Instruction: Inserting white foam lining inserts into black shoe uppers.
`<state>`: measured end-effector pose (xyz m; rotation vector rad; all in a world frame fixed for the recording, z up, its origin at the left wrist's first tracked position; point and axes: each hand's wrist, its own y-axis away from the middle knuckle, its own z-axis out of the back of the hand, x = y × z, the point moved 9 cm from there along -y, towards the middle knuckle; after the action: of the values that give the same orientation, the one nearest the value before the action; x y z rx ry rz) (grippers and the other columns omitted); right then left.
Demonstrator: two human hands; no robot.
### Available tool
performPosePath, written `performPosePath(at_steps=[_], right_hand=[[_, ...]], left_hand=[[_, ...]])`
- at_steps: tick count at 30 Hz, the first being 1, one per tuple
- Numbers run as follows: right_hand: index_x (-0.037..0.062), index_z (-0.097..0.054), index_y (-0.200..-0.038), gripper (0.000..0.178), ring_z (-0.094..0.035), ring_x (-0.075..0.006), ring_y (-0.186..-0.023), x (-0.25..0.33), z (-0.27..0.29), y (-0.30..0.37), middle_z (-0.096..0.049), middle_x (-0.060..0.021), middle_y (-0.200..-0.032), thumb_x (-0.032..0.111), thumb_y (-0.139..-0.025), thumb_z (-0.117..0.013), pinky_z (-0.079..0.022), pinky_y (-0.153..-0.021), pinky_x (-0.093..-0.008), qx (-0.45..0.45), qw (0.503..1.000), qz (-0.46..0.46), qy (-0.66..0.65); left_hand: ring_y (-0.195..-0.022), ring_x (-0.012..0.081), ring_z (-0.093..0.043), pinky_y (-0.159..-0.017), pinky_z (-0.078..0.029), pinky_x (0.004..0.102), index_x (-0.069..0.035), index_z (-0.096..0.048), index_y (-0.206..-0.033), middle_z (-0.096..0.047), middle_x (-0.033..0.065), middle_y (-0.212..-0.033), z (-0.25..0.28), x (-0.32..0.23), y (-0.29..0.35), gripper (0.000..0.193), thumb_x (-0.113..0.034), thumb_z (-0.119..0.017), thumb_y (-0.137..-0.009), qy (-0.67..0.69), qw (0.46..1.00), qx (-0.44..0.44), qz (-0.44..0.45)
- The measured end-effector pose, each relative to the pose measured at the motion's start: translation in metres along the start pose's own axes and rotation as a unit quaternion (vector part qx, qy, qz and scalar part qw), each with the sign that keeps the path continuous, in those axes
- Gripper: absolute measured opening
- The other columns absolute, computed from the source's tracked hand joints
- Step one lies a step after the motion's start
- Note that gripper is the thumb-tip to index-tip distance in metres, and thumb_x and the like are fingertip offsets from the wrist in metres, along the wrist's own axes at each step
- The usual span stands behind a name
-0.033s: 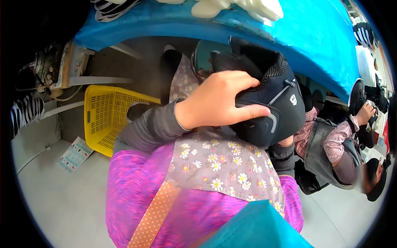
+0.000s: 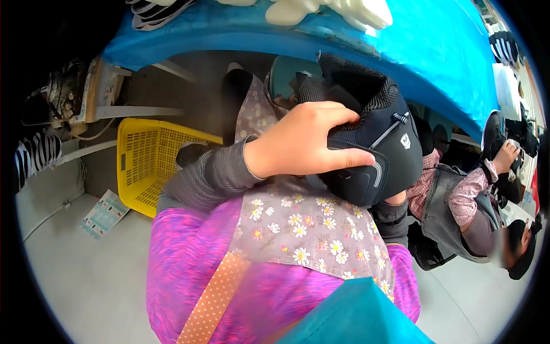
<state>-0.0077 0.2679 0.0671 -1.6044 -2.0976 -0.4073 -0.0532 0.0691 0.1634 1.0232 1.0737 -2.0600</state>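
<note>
A black padded fabric piece (image 2: 395, 163) is held up over my lap, just below the table edge. It has a mesh-lined opening at the top, a grey cord-like line and a small white emblem; its exact kind is unclear. My left hand (image 2: 306, 137) grips its left side, the thumb laid across the front and the fingers bent over towards the opening. My right hand (image 2: 397, 198) shows only a sliver at the lower right of the piece, which hides its fingers.
Ahead, a blue-covered table (image 2: 441, 69) carries white moulded shapes (image 2: 338, 12) and striped items (image 2: 160, 14). A yellow basket (image 2: 129, 155) stands on the floor to my left, near a printed sheet (image 2: 105, 214). At the right, another person (image 2: 472, 206) sits with a hand on a dark item.
The black fabric piece has tilted and moved very slightly down and to the right. My left hand keeps nearly the same place and grip.
</note>
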Motion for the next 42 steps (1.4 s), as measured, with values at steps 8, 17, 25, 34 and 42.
performPosePath(at_steps=[8,17,25,34,42], right_hand=[[-0.0019,-0.028,-0.151,0.094,-0.046,-0.0388,-0.128,0.003,0.003,0.013,-0.035,-0.0244,-0.152,0.047,-0.077,-0.059,-0.039,-0.107,-0.0488,-0.006,1.0,0.004,-0.007],[-0.002,-0.028,-0.151,0.094,-0.046,-0.0386,-0.129,0.007,0.007,0.011,-0.035,-0.0244,-0.152,0.046,-0.077,-0.059,-0.039,-0.107,-0.0486,0.003,1.0,-0.013,-0.015],[-0.0021,-0.028,-0.151,0.093,-0.046,-0.0384,-0.129,0.009,0.006,0.001,-0.035,-0.0243,-0.152,0.046,-0.077,-0.059,-0.039,-0.107,-0.0483,0.02,0.999,-0.031,-0.014],[-0.0022,-0.028,-0.15,0.093,-0.046,-0.0381,-0.129,0.015,0.006,-0.016,-0.035,-0.0242,-0.152,0.046,-0.078,-0.059,-0.039,-0.107,-0.0481,0.044,0.998,-0.045,-0.014],[-0.0023,-0.029,-0.15,0.092,-0.045,-0.0379,-0.13,0.02,0.001,-0.016,-0.035,-0.0242,-0.152,0.046,-0.078,-0.059,-0.039,-0.108,-0.0478,0.049,0.998,-0.049,-0.011]], left_hand=[[-0.099,0.0256,-0.063,-0.088,-0.049,0.0342,0.002,-0.056,-0.125,-0.067,0.014,-0.111,-0.046,0.026,0.012,0.07,-0.036,-0.085,-0.075,0.098,0.964,0.203,0.14],[-0.114,0.0265,-0.059,-0.098,-0.047,0.0355,0.001,-0.055,-0.128,-0.063,0.0172,-0.123,-0.09,0.029,0.022,0.075,-0.032,-0.088,-0.07,0.305,0.89,0.284,0.185],[-0.07,0.0315,-0.064,-0.064,-0.052,0.0367,0.005,-0.066,-0.073,-0.067,0.0177,-0.078,-0.096,0.036,0.011,0.043,-0.033,-0.085,-0.07,0.038,0.923,0.352,0.154],[-0.074,0.0358,-0.063,-0.068,-0.052,0.0415,0.003,-0.065,-0.072,-0.064,0.0175,-0.079,-0.048,-0.008,0.011,0.028,-0.015,-0.08,-0.057,-0.105,0.925,0.323,-0.173],[-0.096,0.0216,-0.064,-0.096,-0.05,0.038,-0.01,-0.069,-0.079,-0.067,0.0063,-0.091,-0.061,-0.03,0.013,0.012,-0.012,-0.059,-0.074,-0.29,0.881,0.243,-0.285]])
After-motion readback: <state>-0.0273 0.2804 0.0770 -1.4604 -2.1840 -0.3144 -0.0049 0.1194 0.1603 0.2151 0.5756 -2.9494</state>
